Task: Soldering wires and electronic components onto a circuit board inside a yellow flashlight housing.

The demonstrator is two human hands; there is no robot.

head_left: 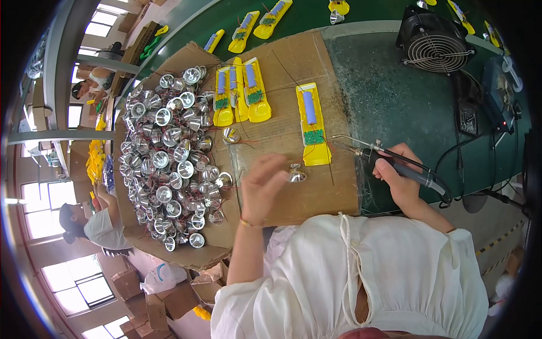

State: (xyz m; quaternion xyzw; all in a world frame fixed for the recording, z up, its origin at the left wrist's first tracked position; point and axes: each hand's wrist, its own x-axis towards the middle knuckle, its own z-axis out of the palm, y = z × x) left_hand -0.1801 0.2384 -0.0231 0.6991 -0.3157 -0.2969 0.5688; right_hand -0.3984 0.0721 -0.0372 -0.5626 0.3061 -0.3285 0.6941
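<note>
Head view: soldering iron (411, 173) slants lengthwise, tip pointing forward-left.

Bench (387, 104): green top, scuffed and speckled, pale strip across its far part. Windows (48, 199): several, along the left side, set in a row, panes bright with daylight, dark frames. Wall (52, 251): pale, between windows. Light (15, 201): one bright white strip, far left. Frame (68, 136): grey bars, left of bench. Boxes (127, 285): brown cardboard, several, lower left, some open. Floor (497, 226): grey, lower right. Tape (499, 244): yellow and dark stripes, on floor.
</note>
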